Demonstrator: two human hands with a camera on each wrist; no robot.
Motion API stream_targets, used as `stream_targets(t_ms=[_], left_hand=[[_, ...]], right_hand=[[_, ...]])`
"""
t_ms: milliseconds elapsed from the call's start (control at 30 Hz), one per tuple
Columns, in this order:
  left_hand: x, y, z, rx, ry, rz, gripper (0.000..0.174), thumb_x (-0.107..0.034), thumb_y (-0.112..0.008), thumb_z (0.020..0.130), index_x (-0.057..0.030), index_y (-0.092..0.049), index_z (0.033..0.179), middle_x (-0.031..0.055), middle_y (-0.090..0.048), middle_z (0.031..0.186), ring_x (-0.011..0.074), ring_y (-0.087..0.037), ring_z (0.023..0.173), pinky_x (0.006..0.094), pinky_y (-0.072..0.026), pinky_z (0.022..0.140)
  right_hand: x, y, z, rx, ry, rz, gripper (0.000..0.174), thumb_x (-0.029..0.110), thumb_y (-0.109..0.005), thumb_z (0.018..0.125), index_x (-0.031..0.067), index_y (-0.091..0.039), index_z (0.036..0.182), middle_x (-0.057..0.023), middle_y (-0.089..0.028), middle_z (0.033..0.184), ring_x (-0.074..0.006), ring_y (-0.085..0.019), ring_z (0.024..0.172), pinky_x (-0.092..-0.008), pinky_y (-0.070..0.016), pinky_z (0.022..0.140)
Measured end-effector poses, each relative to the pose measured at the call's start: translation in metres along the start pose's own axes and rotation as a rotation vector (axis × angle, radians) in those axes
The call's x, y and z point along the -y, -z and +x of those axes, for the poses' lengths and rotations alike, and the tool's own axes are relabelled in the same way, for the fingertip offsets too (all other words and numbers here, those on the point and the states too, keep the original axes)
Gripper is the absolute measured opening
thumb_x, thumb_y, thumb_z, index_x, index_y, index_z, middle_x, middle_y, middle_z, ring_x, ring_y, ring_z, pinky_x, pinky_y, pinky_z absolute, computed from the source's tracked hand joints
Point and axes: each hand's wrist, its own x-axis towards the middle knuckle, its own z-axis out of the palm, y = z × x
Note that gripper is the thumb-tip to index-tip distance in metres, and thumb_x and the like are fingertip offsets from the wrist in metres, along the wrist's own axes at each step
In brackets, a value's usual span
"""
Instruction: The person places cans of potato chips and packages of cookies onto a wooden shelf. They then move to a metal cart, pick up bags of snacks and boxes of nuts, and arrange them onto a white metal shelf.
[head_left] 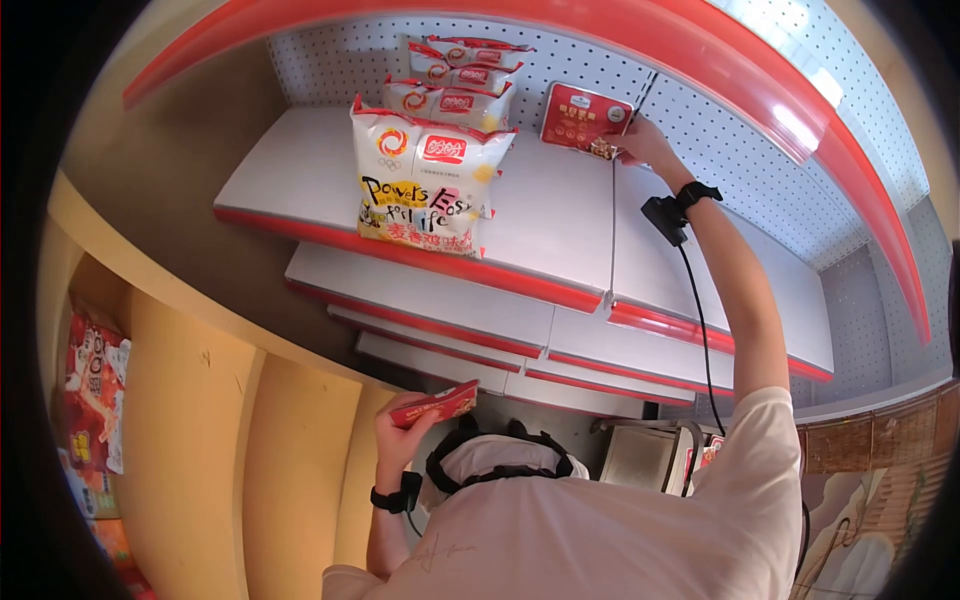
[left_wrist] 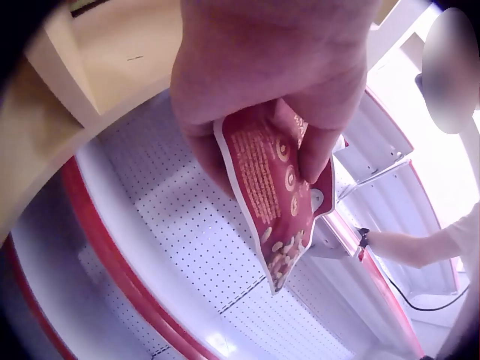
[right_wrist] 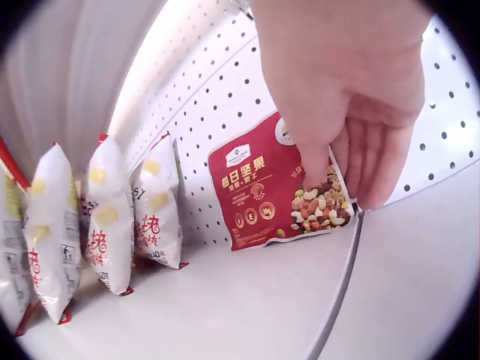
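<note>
My right hand (head_left: 648,145) reaches to the back of the upper shelf and grips one side edge of a red nut packet (right_wrist: 274,191). The packet stands against the perforated back panel, its lower edge at the shelf surface and its printed front with a picture of mixed nuts showing. Down near my body, my left hand (head_left: 393,442) holds a second red nut packet (left_wrist: 270,187) between thumb and fingers. That packet is bent lengthwise and points away from the palm. Left of the shelved packet stands a row of white snack bags (head_left: 425,185), one behind another.
Red-edged white shelves (head_left: 560,205) are stacked in tiers below. A curved red shelf edge (head_left: 480,12) arches overhead. At left, a yellow wooden unit (head_left: 190,400) holds red packages (head_left: 95,390). A black cable (head_left: 703,330) hangs from my right wrist.
</note>
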Motion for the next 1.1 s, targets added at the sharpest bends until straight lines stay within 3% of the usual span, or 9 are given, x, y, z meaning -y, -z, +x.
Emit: stream_targets(t_ms=[233, 333, 400, 433, 533, 633, 833, 967, 1100], left_hand=[[-0.007, 0.013, 0.020, -0.045, 0.074, -0.072, 0.022, -0.007, -0.073, 0.078, 0.0035, -0.063, 0.095, 0.0073, -0.066, 0.090, 0.0127, -0.062, 0.081, 0.0250, -0.0502, 0.071], [-0.008, 0.008, 0.028, -0.049, 0.085, -0.137, 0.023, -0.007, -0.072, 0.079, 0.0044, -0.063, 0.097, 0.0065, -0.067, 0.090, 0.0111, -0.061, 0.082, 0.0249, -0.0505, 0.072], [-0.012, 0.002, 0.034, -0.025, 0.101, -0.128, 0.023, -0.007, -0.072, 0.079, 0.0045, -0.063, 0.097, 0.0065, -0.067, 0.091, 0.0109, -0.062, 0.081, 0.0252, -0.0507, 0.072], [-0.014, -0.001, 0.036, -0.003, 0.116, -0.116, 0.024, -0.008, -0.072, 0.080, 0.0046, -0.063, 0.098, 0.0065, -0.067, 0.091, 0.0107, -0.062, 0.081, 0.0255, -0.0509, 0.072], [-0.021, -0.013, 0.042, 0.045, 0.213, -0.152, 0.024, -0.007, -0.072, 0.079, 0.0049, -0.063, 0.097, 0.0065, -0.068, 0.090, 0.0105, -0.062, 0.081, 0.0260, -0.0513, 0.071], [-0.024, -0.023, 0.052, 0.160, 0.192, -0.162, 0.024, -0.007, -0.072, 0.079, 0.0048, -0.064, 0.098, 0.0071, -0.069, 0.090, 0.0104, -0.063, 0.081, 0.0264, -0.0517, 0.071], [-0.039, -0.045, 0.076, 0.249, 0.028, -0.055, 0.026, -0.010, -0.072, 0.079, 0.0028, -0.064, 0.100, 0.0093, -0.070, 0.091, 0.0125, -0.065, 0.079, 0.0261, -0.0513, 0.070], [-0.060, -0.060, 0.084, 0.319, 0.017, -0.161, 0.025, -0.011, -0.072, 0.080, 0.0026, -0.064, 0.100, 0.0093, -0.070, 0.090, 0.0112, -0.065, 0.079, 0.0260, -0.0513, 0.069], [-0.072, -0.078, 0.084, 0.324, 0.027, -0.241, 0.024, -0.010, -0.070, 0.081, 0.0030, -0.064, 0.100, 0.0094, -0.070, 0.090, 0.0108, -0.065, 0.079, 0.0262, -0.0515, 0.070]], right_hand=[[0.009, 0.002, -0.013, -0.049, -0.013, -0.082, 0.054, 0.034, -0.076, 0.072, -0.0012, -0.054, 0.106, -0.0083, -0.064, 0.079, -0.0147, -0.061, 0.055, -0.0249, -0.0517, 0.049], [0.021, 0.014, -0.028, 0.034, 0.020, -0.075, 0.054, 0.035, -0.076, 0.072, -0.0015, -0.053, 0.105, -0.0083, -0.063, 0.077, -0.0136, -0.060, 0.055, -0.0242, -0.0508, 0.048], [0.025, 0.024, -0.033, 0.094, -0.082, -0.147, 0.048, 0.037, -0.075, 0.072, -0.0020, -0.059, 0.095, -0.0078, -0.062, 0.072, -0.0137, -0.061, 0.055, -0.0242, -0.0509, 0.049], [0.027, 0.028, -0.035, 0.082, -0.135, -0.209, 0.044, 0.040, -0.074, 0.073, -0.0021, -0.064, 0.081, -0.0074, -0.061, 0.066, -0.0145, -0.061, 0.056, -0.0238, -0.0509, 0.049], [0.034, 0.041, -0.059, 0.074, -0.050, -0.210, 0.044, 0.042, -0.072, 0.075, -0.0016, -0.066, 0.073, -0.0066, -0.061, 0.065, -0.0143, -0.062, 0.058, -0.0239, -0.0516, 0.052], [0.057, 0.048, -0.105, 0.099, 0.017, -0.243, 0.041, 0.042, -0.067, 0.081, 0.0007, -0.067, 0.082, -0.0045, -0.064, 0.071, -0.0123, -0.063, 0.067, -0.0249, -0.0506, 0.056], [0.083, 0.047, -0.196, 0.219, 0.090, -0.133, 0.025, 0.028, -0.065, 0.086, 0.0038, -0.063, 0.087, 0.0009, -0.059, 0.071, -0.0063, -0.055, 0.062, -0.0220, -0.0438, 0.055], [0.084, 0.031, -0.240, 0.415, 0.108, -0.008, 0.015, 0.016, -0.068, 0.085, 0.0027, -0.063, 0.089, 0.0031, -0.058, 0.073, -0.0037, -0.051, 0.062, -0.0203, -0.0421, 0.056], [0.084, 0.011, -0.265, 0.573, 0.192, -0.041, 0.022, 0.019, -0.072, 0.082, 0.0031, -0.064, 0.094, -0.0004, -0.063, 0.075, -0.0056, -0.053, 0.062, -0.0204, -0.0409, 0.055]])
